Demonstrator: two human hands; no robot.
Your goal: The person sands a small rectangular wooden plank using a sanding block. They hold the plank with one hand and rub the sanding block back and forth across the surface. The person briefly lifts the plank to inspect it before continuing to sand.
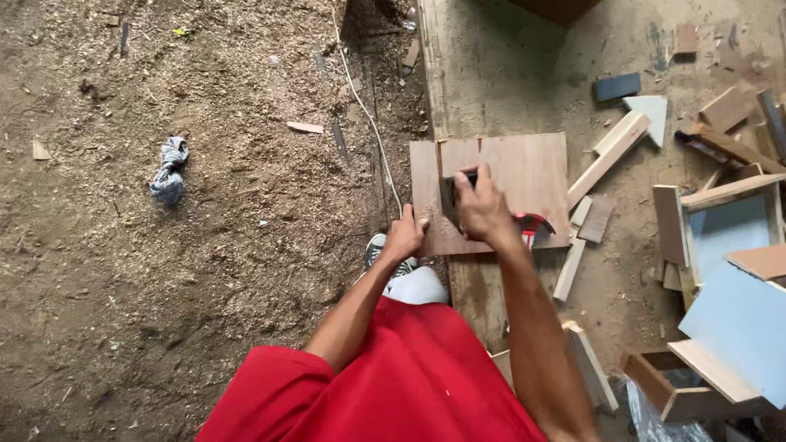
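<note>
Your red shirt [409,385] fills the near view. Your left hand [405,236] presses fingers closed on the plywood panel's [524,176] near edge, steadying it on the counter [491,74]. Your right hand [485,209] grips a dark block [452,190] flat against it.

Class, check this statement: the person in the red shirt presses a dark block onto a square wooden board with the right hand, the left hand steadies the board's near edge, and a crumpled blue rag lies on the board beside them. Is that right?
Not quite. The head view shows the crumpled blue rag lying on the sawdust-covered floor, well away from the wooden board, not on it. The rest holds: the right hand presses the dark block onto the board, and the left hand steadies its near edge.
</note>
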